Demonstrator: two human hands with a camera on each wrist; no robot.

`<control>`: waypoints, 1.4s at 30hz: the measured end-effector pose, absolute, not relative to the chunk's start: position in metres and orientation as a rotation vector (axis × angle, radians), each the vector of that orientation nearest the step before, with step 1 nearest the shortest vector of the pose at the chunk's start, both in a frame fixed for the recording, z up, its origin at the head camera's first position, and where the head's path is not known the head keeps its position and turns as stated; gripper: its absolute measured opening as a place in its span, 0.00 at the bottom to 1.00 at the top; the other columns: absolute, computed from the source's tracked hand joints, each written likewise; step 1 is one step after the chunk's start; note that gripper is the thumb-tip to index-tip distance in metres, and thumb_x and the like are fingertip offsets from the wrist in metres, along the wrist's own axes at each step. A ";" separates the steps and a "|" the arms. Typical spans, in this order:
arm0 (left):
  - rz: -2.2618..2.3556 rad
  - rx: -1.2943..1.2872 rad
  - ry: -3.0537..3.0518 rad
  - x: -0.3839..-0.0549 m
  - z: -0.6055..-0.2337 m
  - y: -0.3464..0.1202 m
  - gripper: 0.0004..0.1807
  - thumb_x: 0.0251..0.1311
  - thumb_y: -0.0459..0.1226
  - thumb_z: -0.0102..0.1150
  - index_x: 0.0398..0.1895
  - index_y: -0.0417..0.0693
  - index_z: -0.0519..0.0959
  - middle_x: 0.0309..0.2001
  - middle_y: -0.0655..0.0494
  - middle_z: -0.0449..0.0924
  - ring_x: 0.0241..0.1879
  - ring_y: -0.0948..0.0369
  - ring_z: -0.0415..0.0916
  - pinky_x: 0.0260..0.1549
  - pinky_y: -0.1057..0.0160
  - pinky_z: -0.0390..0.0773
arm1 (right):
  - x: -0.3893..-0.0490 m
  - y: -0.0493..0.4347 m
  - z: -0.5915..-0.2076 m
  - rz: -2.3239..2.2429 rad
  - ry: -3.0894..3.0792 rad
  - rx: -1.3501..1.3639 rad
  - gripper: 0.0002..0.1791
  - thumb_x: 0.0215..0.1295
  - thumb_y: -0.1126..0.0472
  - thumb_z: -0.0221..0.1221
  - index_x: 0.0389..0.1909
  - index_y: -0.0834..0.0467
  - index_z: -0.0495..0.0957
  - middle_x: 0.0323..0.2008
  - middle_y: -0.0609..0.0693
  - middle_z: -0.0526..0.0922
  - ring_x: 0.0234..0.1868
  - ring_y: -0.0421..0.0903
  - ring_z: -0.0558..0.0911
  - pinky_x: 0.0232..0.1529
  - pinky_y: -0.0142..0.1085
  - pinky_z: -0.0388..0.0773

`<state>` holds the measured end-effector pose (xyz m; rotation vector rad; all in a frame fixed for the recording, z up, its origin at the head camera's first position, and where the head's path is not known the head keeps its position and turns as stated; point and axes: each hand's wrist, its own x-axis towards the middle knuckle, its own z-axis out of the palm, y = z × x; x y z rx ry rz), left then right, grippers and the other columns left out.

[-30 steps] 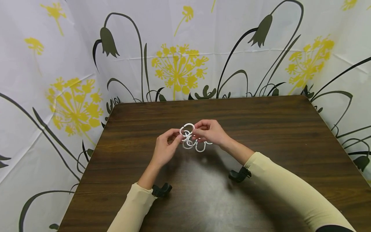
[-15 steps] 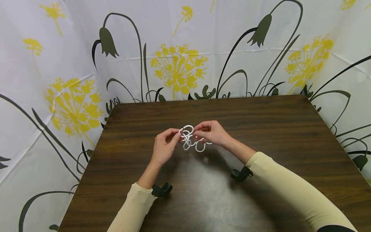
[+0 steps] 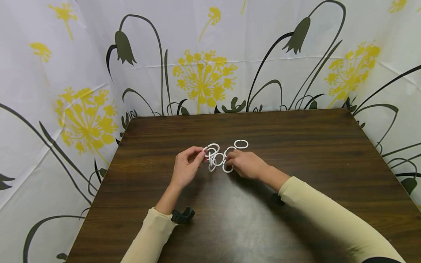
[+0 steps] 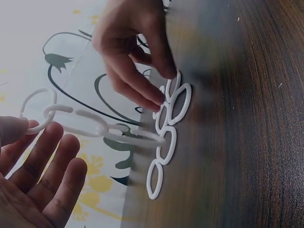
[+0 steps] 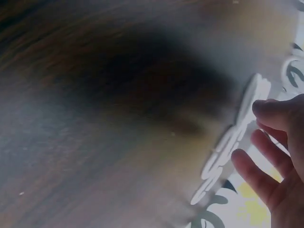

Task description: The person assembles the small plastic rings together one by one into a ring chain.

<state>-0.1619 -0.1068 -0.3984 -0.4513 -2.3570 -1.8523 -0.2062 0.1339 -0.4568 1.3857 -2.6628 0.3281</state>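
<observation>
My left hand [image 3: 185,166] pinches a white plastic chain link [image 3: 215,145] between thumb and index finger, above the table. In the left wrist view, other linked pieces [image 4: 88,114] hang from that link [image 4: 55,97] and slope down to the table. My right hand [image 3: 248,165] is low over the white links on the table, its thumb and fingers spread around them. The right wrist view shows the thumb in front of a row of links [image 5: 228,140]; whether it touches them I cannot tell. Behind the right hand lies one link [image 3: 241,147], slightly apart in the head view.
A dark wood-grain table [image 3: 158,138] extends under both hands. White curtains [image 3: 263,22] with yellow and grey-green flowers stand behind and beside it. A black wrist device [image 3: 183,215] sticks out beside the left sleeve.
My right hand has left the raised link and moved down and right to the links on the table. My left hand stays in place, holding its link.
</observation>
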 end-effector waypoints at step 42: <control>-1.887 -0.472 -2.356 -0.161 -0.401 -0.108 0.08 0.66 0.27 0.57 0.42 0.27 0.80 0.35 0.27 0.80 0.35 0.32 0.78 0.25 0.70 0.77 | -0.209 0.137 -0.447 0.644 -2.752 1.212 0.03 0.69 0.59 0.58 0.37 0.50 0.81 0.32 0.37 0.79 0.31 0.36 0.76 0.36 0.38 0.75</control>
